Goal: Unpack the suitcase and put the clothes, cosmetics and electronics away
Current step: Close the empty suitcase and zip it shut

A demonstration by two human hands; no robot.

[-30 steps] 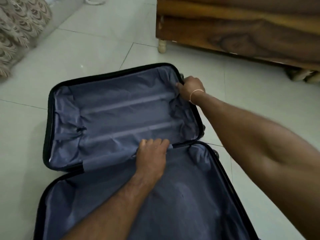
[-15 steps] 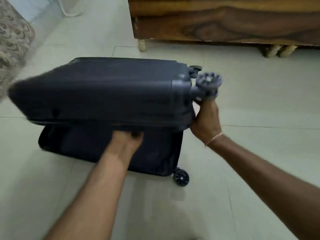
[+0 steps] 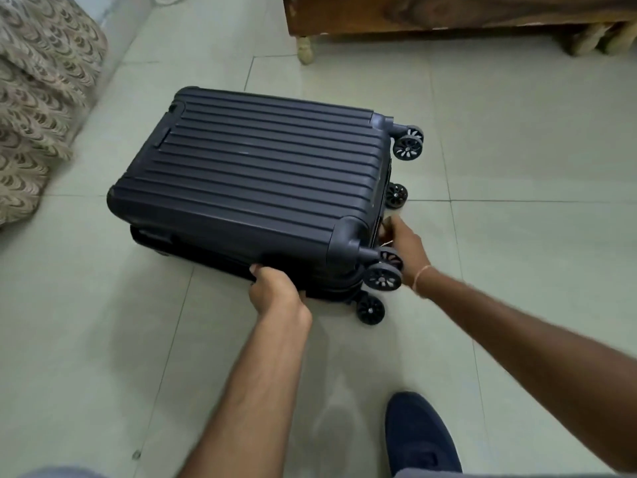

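Head view: the suitcase [image 3: 255, 181] lies flat on the tiled floor [image 3: 517, 150], its two shells brought together, ribbed side up. The left hand [image 3: 275, 294] curls its fingers round the near edge where the halves meet. Just right of that grip, past the corner wheel [image 3: 382, 277], the right hand [image 3: 405, 250] pinches something small at the wheel end, perhaps a zip pull; too small to tell. No clothes, cosmetics or electronics show anywhere. Unpacking looks finished, judging by the closed case; zipping and stowing it probably remain.
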